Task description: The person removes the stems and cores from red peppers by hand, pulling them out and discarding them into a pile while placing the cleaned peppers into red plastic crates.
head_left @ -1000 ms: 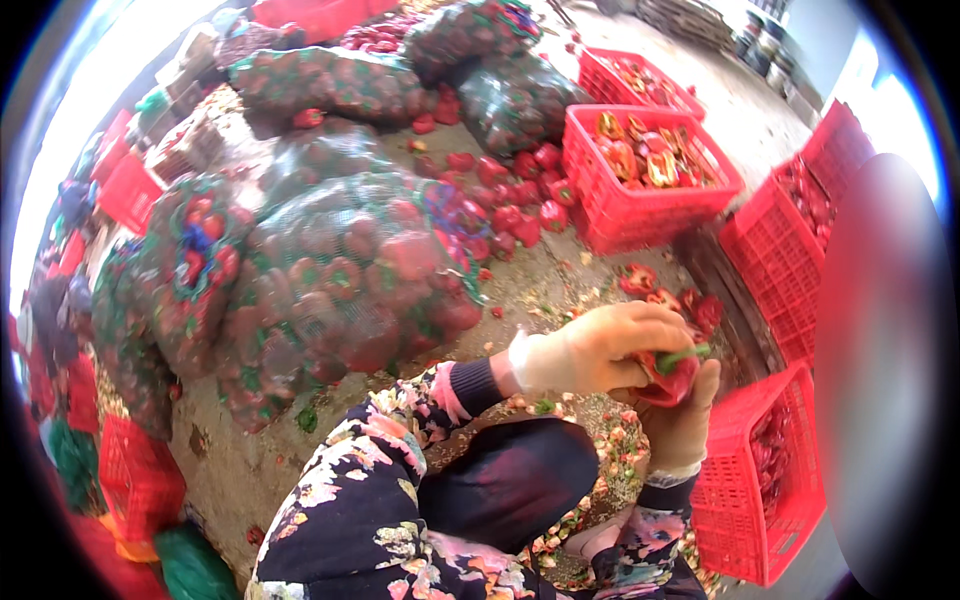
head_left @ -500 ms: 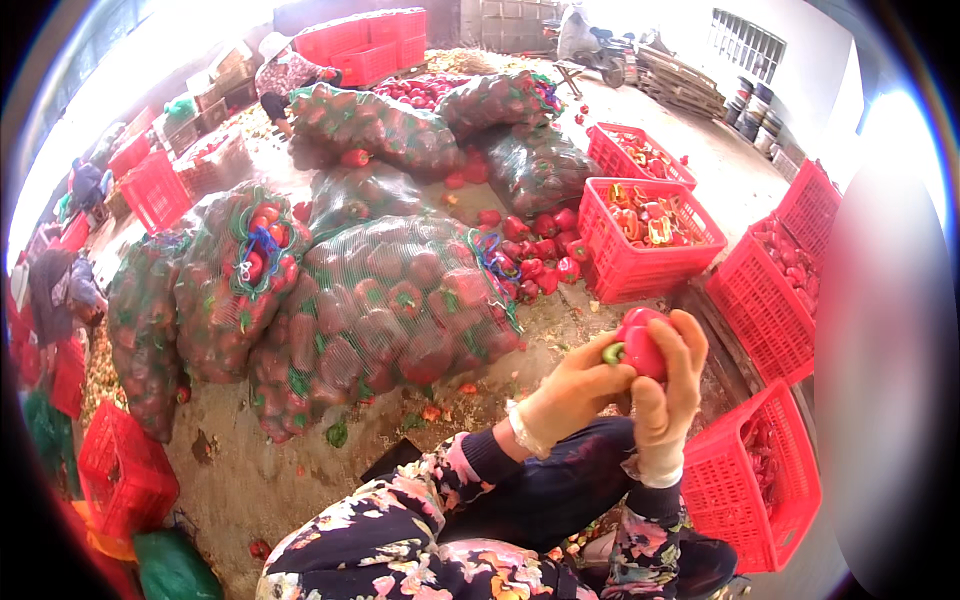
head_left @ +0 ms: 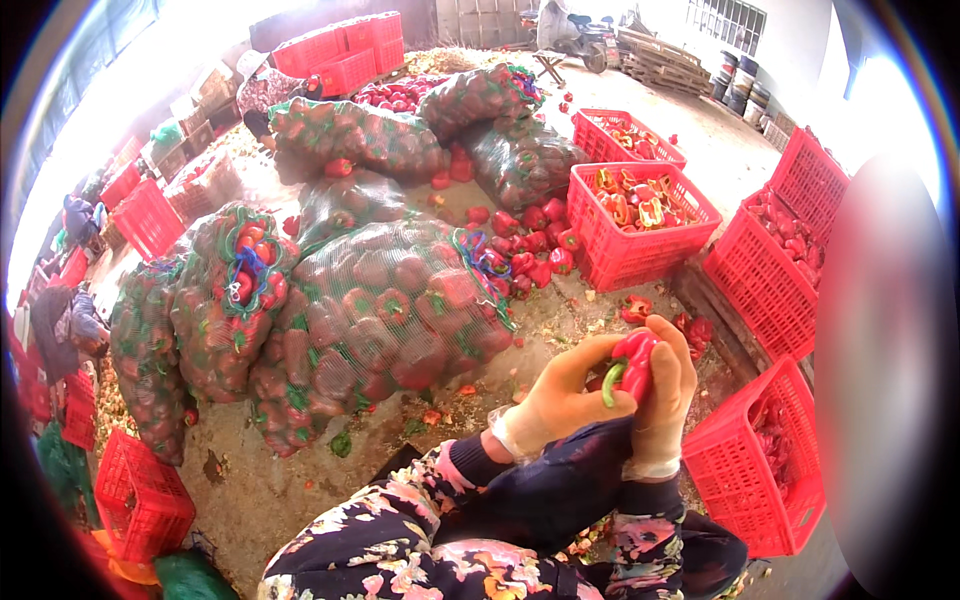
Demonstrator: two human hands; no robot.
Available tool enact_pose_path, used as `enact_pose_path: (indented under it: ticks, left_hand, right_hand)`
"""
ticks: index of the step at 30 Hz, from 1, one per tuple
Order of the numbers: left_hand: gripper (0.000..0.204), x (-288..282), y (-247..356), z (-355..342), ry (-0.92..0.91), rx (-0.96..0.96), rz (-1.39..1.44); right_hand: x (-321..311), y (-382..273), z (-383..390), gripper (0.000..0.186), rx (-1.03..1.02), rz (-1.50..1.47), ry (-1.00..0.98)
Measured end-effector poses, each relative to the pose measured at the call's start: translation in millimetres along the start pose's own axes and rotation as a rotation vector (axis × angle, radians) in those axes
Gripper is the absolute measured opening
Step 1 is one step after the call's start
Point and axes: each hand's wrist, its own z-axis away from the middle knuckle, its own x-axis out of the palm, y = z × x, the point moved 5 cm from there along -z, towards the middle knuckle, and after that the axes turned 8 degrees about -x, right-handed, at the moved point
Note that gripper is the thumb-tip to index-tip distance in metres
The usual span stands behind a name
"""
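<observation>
A red bell pepper [head_left: 634,362] with a curved green stem is held up between my two gloved hands, above my dark-trousered knee. My left hand [head_left: 568,398] closes on its left side, with the thumb below and the stem by the thumb. Wrapped round its right side is my right hand [head_left: 664,405], whose fingers reach over the top. The palms and the pepper's underside are hidden. Just beyond my hands, red pepper pieces [head_left: 694,330] and a cut pepper [head_left: 636,308] lie on the floor.
Green mesh sacks [head_left: 390,310] full of red peppers fill the middle left, with loose peppers [head_left: 535,240] beside them. Red crates of peppers stand ahead [head_left: 640,240] and at my right [head_left: 750,460]. One person [head_left: 265,90] sits at the far left.
The pepper has turned between my hands, so its stem now hangs downward. My left fingers have moved up over its side. The view has shifted slightly, and cut peppers now show beyond my hands.
</observation>
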Motion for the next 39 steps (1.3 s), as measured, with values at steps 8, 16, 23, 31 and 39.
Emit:
enact_pose_path:
  ticks: [8, 16, 23, 31, 39]
  left_hand:
    - [0.062, 15.3, -6.6, -22.3, -0.004, -0.142, 0.227]
    - [0.037, 0.9, 0.1, -34.2, 0.133, -0.240, 0.178]
    - [0.037, -27.7, -0.8, -26.9, 0.166, -0.182, 0.209]
    - [0.045, -33.1, -2.6, -23.9, 0.114, -0.262, 0.438]
    - [0.037, -28.4, 13.6, -26.4, 0.107, -0.288, 0.212]
  right_hand:
    - [-12.6, -0.2, -19.4, 0.035, 0.016, 0.033, 0.068]
    - [-1.9, 19.7, -25.7, 0.031, 0.105, 0.040, 0.002]
    - [20.7, 32.3, -33.2, 0.033, 0.039, 0.190, -0.091]
    - [33.3, 36.3, -30.5, 0.043, 0.095, 0.034, -0.137]
    - [29.2, 30.5, -32.5, 0.035, 0.202, -0.069, -0.193]
